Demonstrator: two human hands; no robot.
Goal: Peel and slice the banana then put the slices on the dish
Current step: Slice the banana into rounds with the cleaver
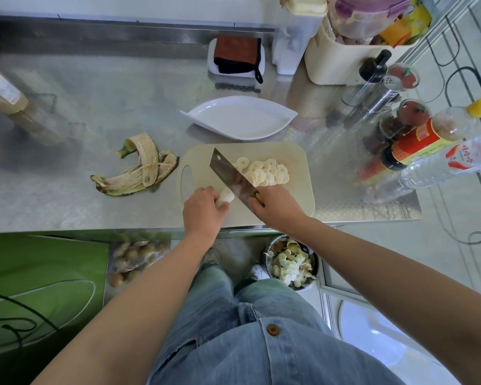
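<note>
Grips banana (225, 198) in left fingers (212, 193), touching knife (228, 173) blade; clasps handle in right fingers (255, 203), beside slices (265, 172) on board (299, 187).

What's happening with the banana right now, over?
Left hand holds banana stub. Right hand grips cleaver. Slices piled on board; dish holds none. Nothing blocking.

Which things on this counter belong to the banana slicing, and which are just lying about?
In the job: pale banana stub, steel cleaver, round banana slices, beige plastic cutting board, white leaf-shaped dish.
Lying about: empty banana peel, brown folded cloth, red-labelled sauce bottle.
</note>
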